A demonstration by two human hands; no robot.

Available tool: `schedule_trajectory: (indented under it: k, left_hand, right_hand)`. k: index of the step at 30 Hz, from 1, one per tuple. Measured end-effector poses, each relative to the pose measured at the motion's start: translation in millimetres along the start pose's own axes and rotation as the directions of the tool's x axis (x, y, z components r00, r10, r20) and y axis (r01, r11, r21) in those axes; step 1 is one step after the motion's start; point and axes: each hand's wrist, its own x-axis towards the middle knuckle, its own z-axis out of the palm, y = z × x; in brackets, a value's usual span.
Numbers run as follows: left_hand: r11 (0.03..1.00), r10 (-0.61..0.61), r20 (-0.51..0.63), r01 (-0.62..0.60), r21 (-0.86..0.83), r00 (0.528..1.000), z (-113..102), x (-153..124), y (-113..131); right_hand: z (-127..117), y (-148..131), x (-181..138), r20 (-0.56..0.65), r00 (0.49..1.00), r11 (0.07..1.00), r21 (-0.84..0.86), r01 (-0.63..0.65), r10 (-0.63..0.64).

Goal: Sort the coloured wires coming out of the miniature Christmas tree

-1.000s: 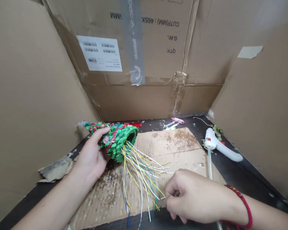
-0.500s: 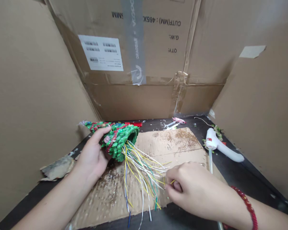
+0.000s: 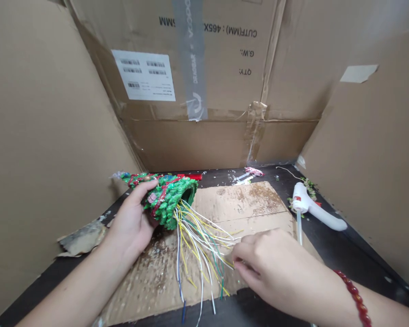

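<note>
A green Christmas tree ornament [image 3: 172,204] with red garland and small coloured decorations lies sideways in my left hand [image 3: 132,222], its tip to the left and its hollow base facing right. My left fingers wrap round its middle. Out of the base fans a bundle of thin wires [image 3: 199,238] in white, yellow, green and blue. At the right ends of the bundle, my right hand [image 3: 272,263] is closed in a pinch on a wire; the fingertips partly hide what they grip. A red beaded bracelet [image 3: 353,293] is on that wrist.
Under the hands lies a stained cardboard sheet [image 3: 238,200] on a dark table. To the right rests a white glue gun [image 3: 313,209] with a glue stick [image 3: 299,227]. Scraps and red-white string [image 3: 254,171] lie at the back. Tall cardboard walls [image 3: 218,141] enclose three sides.
My right hand has shifted slightly left and its fingers have closed up more around the wire ends. A few wires have moved a little. My left hand and the tree stay still.
</note>
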Motion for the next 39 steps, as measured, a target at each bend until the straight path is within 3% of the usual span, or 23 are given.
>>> schedule_trajectory:
  k: [9,16,22,26,39]
  left_hand:
    - [1.000,0.000,0.010,0.000,0.006,1.000,-1.6,0.5,-1.1]
    - [1.000,0.009,0.001,-0.009,0.009,1.000,0.1,-0.2,-2.0]
    - [1.000,0.013,0.014,-0.013,0.009,1.000,-3.5,0.9,-1.1]
    - [1.000,0.020,0.009,-0.020,-0.003,1.000,-3.0,1.7,-1.3]
    - [1.000,0.006,0.028,-0.006,-0.009,1.000,-2.5,-0.3,0.1]
  right_hand:
    - [10.5,-0.6,3.4,0.063,0.993,0.994,0.048,0.101,-0.104]
    - [-3.1,-10.8,1.4,-0.092,0.992,0.978,0.181,0.105,-0.089]
    - [-6.8,-10.2,-2.0,0.037,0.997,0.923,0.378,-0.077,0.068]
    - [-2.9,-7.1,-1.8,0.111,0.994,0.928,0.370,-0.054,0.014]
    - [-4.6,-9.9,-0.4,0.111,0.994,0.887,0.459,-0.055,0.005]
